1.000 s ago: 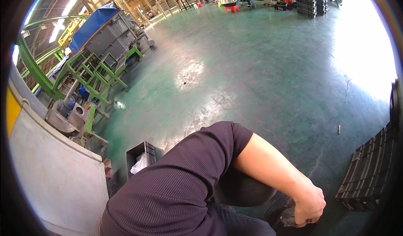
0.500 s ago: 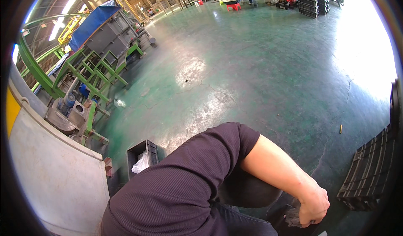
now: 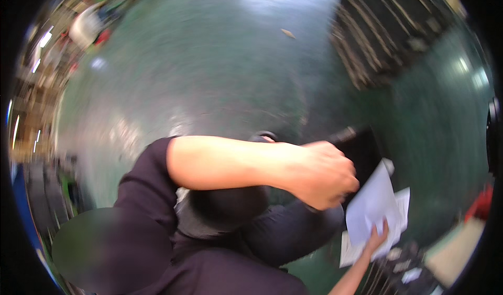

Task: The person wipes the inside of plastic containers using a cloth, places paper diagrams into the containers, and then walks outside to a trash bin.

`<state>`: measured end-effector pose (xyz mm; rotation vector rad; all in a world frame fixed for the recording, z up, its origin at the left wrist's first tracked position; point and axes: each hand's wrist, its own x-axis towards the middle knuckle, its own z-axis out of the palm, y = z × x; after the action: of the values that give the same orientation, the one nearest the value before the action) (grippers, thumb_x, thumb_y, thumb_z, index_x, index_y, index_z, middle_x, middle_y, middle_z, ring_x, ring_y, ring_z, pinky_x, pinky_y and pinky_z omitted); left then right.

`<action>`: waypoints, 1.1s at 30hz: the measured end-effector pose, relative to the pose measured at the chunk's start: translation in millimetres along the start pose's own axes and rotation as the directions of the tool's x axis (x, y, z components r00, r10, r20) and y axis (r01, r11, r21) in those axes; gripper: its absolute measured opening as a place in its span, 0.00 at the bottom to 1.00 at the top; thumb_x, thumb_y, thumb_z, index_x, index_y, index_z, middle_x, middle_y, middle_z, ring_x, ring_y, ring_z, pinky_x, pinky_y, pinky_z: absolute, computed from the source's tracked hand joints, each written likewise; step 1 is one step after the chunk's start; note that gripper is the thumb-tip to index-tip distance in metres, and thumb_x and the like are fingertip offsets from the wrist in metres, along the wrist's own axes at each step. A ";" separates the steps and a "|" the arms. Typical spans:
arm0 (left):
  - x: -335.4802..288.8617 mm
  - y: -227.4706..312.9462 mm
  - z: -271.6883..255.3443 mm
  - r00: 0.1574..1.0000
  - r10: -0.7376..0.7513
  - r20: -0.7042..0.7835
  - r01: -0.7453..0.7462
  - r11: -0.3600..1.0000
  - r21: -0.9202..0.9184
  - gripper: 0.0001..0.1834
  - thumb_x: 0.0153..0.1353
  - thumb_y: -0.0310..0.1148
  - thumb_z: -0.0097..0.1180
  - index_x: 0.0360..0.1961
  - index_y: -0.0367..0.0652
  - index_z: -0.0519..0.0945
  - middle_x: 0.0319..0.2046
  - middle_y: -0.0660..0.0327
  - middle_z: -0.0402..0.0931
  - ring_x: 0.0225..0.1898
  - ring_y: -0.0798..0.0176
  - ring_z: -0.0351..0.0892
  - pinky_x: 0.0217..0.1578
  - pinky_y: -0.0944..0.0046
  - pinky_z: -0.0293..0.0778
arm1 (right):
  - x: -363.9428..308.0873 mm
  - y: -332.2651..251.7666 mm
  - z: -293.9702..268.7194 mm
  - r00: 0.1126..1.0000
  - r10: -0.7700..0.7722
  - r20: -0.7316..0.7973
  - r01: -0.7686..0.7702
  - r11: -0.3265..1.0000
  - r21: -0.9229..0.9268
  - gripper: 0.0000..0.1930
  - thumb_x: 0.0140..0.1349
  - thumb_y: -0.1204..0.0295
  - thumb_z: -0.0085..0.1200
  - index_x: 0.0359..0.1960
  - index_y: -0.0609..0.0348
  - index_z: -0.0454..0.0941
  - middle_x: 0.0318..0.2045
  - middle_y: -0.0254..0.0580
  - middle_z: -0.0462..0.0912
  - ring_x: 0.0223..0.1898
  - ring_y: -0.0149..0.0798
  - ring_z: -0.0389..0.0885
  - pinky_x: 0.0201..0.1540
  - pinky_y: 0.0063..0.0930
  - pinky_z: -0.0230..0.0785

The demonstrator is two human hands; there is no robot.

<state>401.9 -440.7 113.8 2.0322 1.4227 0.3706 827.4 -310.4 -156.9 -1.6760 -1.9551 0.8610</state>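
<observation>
I have the left hand (image 3: pixel 326 175) extended across the body with its forearm bare below a dark sleeve (image 3: pixel 149 177). Its fingers are curled together; motion blur prevents me from confirming whether they clamp on anything. Directly beyond it is a black flat-sided object (image 3: pixel 364 145), partly covered by the hand; I cannot tell whether the two are in contact.

I have the right hand (image 3: pixel 376 238) entering from the lower edge, with digits against the white sheets (image 3: pixel 372 206). I cannot tell whether its grip is closed on them. The sheets are located to the right of the left hand and of the bent knee (image 3: pixel 298 229). They overlap in a loose fan; the uppermost is tilted and curved.

Below the sheets, I register a dark ribbed item (image 3: pixel 401 274) carrying small pale pieces. A large black ribbed crate (image 3: pixel 390 27) stands on the green floor (image 3: pixel 220 85) at the upper right. A small yellowish piece (image 3: pixel 287 33) lies near it. At the upper left, a seated person (image 3: pixel 86 27) in a pale top is blurred, next to a red object (image 3: pixel 102 37).
</observation>
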 end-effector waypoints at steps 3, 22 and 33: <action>10.2 -5.7 1.5 0.995 0.065 0.072 -0.064 0.998 -0.024 0.08 0.51 0.33 0.52 0.29 0.41 0.72 0.25 0.58 0.70 0.25 0.54 0.74 0.24 0.58 0.70 | -22.4 -0.7 25.7 0.991 0.077 -0.110 -0.075 0.997 0.024 0.26 0.42 0.83 0.56 0.48 0.63 0.72 0.47 0.49 0.74 0.51 0.45 0.68 0.58 0.35 0.53; 21.9 6.7 3.3 0.985 0.070 0.156 -0.062 0.996 -0.056 0.09 0.49 0.30 0.53 0.33 0.42 0.74 0.25 0.59 0.71 0.24 0.53 0.73 0.23 0.58 0.68 | -3.5 -61.1 28.0 0.997 0.067 -0.033 -0.067 0.998 -0.001 0.25 0.42 0.81 0.57 0.47 0.59 0.73 0.44 0.53 0.75 0.48 0.49 0.71 0.52 0.32 0.62; 32.2 11.4 3.6 0.983 0.084 0.164 -0.077 0.996 -0.052 0.09 0.50 0.31 0.53 0.34 0.42 0.74 0.26 0.58 0.71 0.26 0.53 0.74 0.24 0.58 0.69 | 35.3 -33.6 113.0 0.984 0.174 -0.047 -0.180 0.966 -0.185 0.23 0.45 0.81 0.53 0.48 0.60 0.71 0.49 0.55 0.69 0.52 0.53 0.67 0.54 0.37 0.60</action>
<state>424.6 -414.8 114.5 2.0370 1.2236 0.2585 720.9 -298.9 -217.5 -1.9864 -1.9400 0.7245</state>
